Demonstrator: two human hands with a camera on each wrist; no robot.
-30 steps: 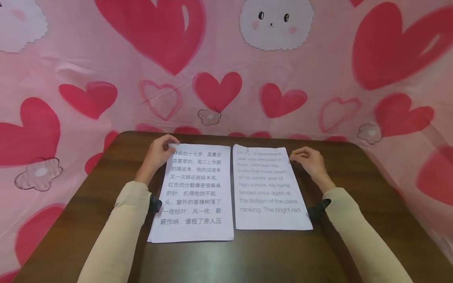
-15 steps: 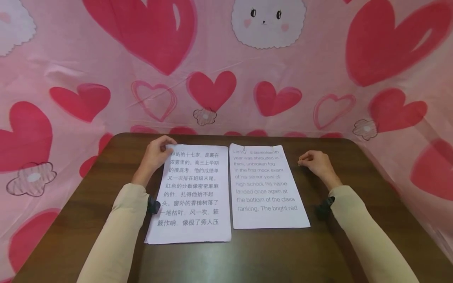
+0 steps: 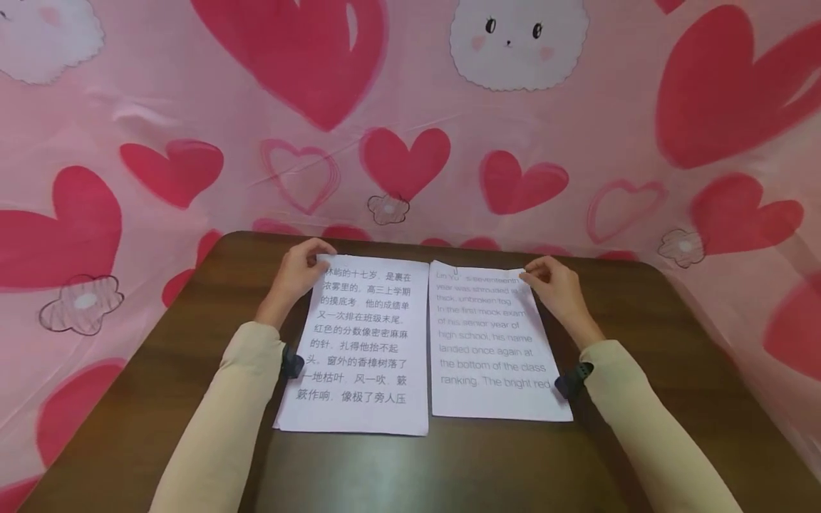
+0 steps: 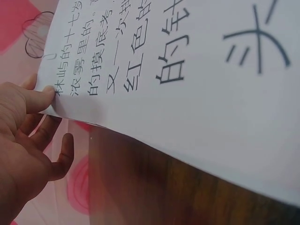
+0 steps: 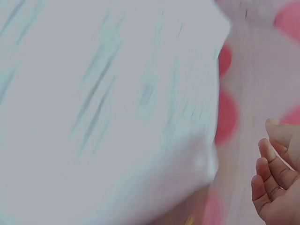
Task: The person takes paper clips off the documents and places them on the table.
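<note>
One lengthwise Chinese page [image 3: 355,349] is pinched far-left by the left hand [image 3: 300,268]; whether the right hand [image 3: 556,285] grips cannot be told.

The brown table [image 3: 346,472] (rounded at its far corners) bears a left paper [image 3: 362,342] and a right paper [image 3: 490,345], nearer its far edge.

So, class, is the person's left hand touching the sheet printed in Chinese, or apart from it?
Touching: in the left wrist view, the left hand has its thumb on the face of the Chinese sheet near a corner.
</note>
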